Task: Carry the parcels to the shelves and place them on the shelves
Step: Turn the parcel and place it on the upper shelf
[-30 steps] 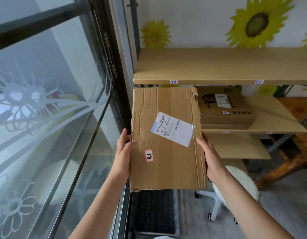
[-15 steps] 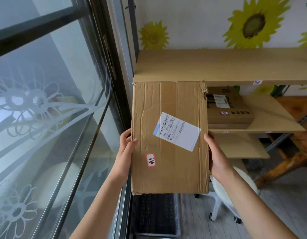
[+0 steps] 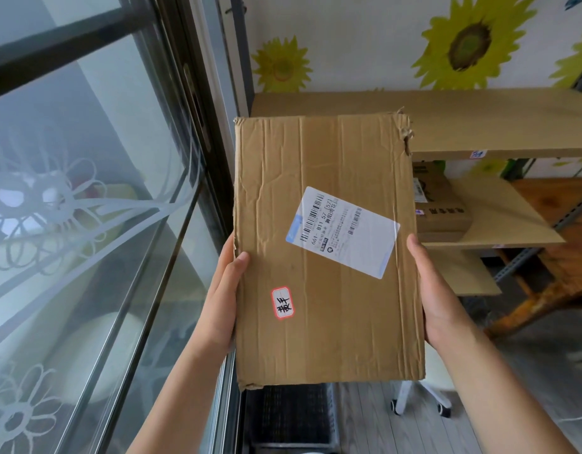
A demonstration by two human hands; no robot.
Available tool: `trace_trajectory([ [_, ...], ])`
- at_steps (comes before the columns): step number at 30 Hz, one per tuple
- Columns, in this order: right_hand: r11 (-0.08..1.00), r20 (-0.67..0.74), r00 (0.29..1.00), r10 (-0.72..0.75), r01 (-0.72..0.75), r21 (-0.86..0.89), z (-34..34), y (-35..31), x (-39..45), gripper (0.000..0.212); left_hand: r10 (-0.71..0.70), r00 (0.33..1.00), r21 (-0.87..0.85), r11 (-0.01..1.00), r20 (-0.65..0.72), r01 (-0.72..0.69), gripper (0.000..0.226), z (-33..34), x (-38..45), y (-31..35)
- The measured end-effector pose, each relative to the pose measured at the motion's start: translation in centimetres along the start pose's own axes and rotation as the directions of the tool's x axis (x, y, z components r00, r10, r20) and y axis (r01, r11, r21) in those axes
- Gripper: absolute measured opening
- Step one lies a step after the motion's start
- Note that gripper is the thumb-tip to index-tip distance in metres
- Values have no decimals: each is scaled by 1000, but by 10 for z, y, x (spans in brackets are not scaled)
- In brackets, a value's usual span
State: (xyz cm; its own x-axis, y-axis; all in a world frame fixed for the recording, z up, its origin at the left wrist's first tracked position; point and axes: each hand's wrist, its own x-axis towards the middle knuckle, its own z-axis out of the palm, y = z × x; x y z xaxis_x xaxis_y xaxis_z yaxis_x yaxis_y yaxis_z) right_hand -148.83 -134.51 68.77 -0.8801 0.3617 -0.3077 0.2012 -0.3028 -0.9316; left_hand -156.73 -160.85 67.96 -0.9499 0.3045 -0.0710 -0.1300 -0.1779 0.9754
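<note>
Head view: a flat, rectangular cardboard parcel (image 3: pixel 325 250) is up in the air, broad face toward the camera, creased and wrinkled, with its top right corner torn and frayed. The left hand (image 3: pixel 222 296) clamps the left edge, thumb over the front, fingers hidden behind. The right hand (image 3: pixel 430 290) presses flat against the right edge, thumb along the side, its other fingers behind the board too. So both hands are closed onto the parcel, one per side.

A glossy white label (image 3: pixel 343 231) with barcodes sits slanted on the upper right of the face; a small red-bordered sticker (image 3: pixel 283 302) with handwriting sits lower left.

The parcel's top edge overlaps the front edge of the top shelf (image 3: pixel 479 122), a smooth pale wooden board, at its left end. I can't tell whether they touch. On the shelf below (image 3: pixel 499 217), near its left end, rests a brown box (image 3: pixel 443 211), half hidden behind the parcel. To the left, a dark-framed window (image 3: pixel 86 191) with frosted flower patterns.
</note>
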Motion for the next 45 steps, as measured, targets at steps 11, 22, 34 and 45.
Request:
trace_trajectory([
  [11, 994, -45, 996, -77, 80, 72, 1, -42, -33, 61, 66, 998, -16, 998, 21, -66, 66, 13, -13, 35],
  [22, 998, -69, 998, -6, 10, 69, -5, -41, -27, 50, 104, 995, 30, 994, 12, -104, 54, 20, -12, 34],
  [34, 1000, -79, 997, -17, 17, -2, -7, 11, 5, 85, -93, 994, 90, 991, -57, 98, 44, 6, 9, -30],
  [45, 979, -17, 997, 80, -82, -189, 0, 63, 15, 61, -288, 946, 93, 948, -147, 304, 75, -11, 5, -91],
])
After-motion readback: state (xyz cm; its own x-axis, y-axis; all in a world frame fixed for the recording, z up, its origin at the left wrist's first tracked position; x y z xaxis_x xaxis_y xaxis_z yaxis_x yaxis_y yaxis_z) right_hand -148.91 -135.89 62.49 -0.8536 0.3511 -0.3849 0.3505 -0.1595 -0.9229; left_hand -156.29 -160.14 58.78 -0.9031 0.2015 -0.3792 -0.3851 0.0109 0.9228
